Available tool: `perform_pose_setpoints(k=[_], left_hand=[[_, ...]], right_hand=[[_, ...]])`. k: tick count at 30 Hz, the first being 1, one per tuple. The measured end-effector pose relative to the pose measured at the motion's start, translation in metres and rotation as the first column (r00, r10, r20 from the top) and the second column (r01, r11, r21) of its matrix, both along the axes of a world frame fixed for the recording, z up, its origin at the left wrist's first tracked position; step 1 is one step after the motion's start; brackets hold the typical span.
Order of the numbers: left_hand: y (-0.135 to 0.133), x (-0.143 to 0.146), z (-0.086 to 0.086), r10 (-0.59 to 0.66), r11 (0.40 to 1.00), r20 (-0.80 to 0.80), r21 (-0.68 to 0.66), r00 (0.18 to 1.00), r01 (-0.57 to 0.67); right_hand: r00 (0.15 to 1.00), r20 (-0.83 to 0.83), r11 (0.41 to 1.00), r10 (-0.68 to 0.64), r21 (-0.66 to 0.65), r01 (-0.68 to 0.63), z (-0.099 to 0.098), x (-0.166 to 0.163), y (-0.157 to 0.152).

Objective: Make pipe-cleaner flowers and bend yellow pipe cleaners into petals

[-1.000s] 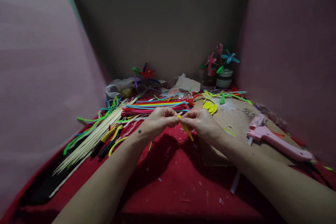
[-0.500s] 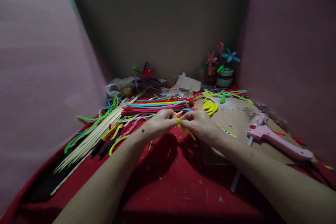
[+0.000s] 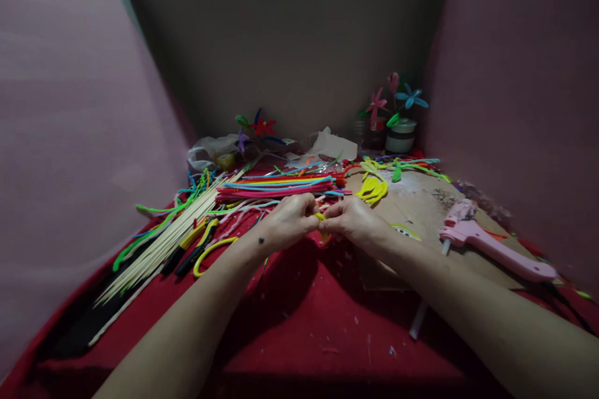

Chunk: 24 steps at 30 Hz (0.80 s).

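A short yellow pipe cleaner (image 3: 324,235) is pinched between my two hands above the red cloth. My left hand (image 3: 296,219) closes its thumb and fingers on one side of it. From the other side my right hand (image 3: 352,221) grips it, fingertips almost touching the left ones. Part of the yellow piece is covered by my fingers. Just beyond my hands lies a bundle of colored pipe cleaners (image 3: 281,187). Looped yellow pipe cleaners (image 3: 373,191) rest behind my right hand.
Wooden sticks (image 3: 163,243) and black-and-yellow pliers (image 3: 199,249) lie left. A pink glue gun (image 3: 500,248) with a glue stick sits on cardboard (image 3: 421,199) at right. Pipe-cleaner flowers (image 3: 264,126) stand at the back, near a striped pot (image 3: 400,137).
The yellow pipe cleaner's loose end, which pointed down to the right, no longer sticks out; the piece now looks bent between my fingertips. My hands have barely shifted.
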<state>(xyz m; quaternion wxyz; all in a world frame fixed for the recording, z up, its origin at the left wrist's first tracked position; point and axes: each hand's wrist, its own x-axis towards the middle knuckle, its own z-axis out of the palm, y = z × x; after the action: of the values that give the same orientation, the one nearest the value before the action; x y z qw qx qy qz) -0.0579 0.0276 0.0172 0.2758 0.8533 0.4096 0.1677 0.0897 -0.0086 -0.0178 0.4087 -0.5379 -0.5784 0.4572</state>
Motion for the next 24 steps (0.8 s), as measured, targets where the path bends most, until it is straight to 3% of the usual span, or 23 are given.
perform_pose_setpoints(k=[5, 10, 13, 18, 24], left_hand=[[0.004, -0.004, 0.005, -0.044, 0.987, 0.139, -0.150, 0.989, 0.065], [0.014, -0.014, 0.009, -0.070, 0.997, 0.064, -0.019, 0.995, 0.071], [0.016, -0.020, 0.012, -0.059, 0.993, 0.037, -0.098, 0.998, 0.062], [0.007, -0.015, 0.014, 0.070, 0.911, 0.306, -0.407, 0.950, 0.064], [-0.003, -0.002, 0.007, 0.208, 0.916, 0.506, -0.400, 0.837, 0.014]], right_hand=[[0.975, -0.216, 0.997, -0.051, -0.070, 0.037, 0.004, 0.001, -0.002], [0.942, -0.312, 0.992, -0.122, -0.075, 0.104, 0.005, 0.004, 0.002], [0.925, -0.338, 0.984, -0.172, -0.095, 0.148, 0.004, 0.005, 0.003], [0.916, -0.376, 0.990, -0.142, -0.047, 0.134, 0.001, 0.006, 0.004], [0.908, -0.377, 0.983, -0.184, -0.087, 0.163, 0.002, 0.004, 0.003]])
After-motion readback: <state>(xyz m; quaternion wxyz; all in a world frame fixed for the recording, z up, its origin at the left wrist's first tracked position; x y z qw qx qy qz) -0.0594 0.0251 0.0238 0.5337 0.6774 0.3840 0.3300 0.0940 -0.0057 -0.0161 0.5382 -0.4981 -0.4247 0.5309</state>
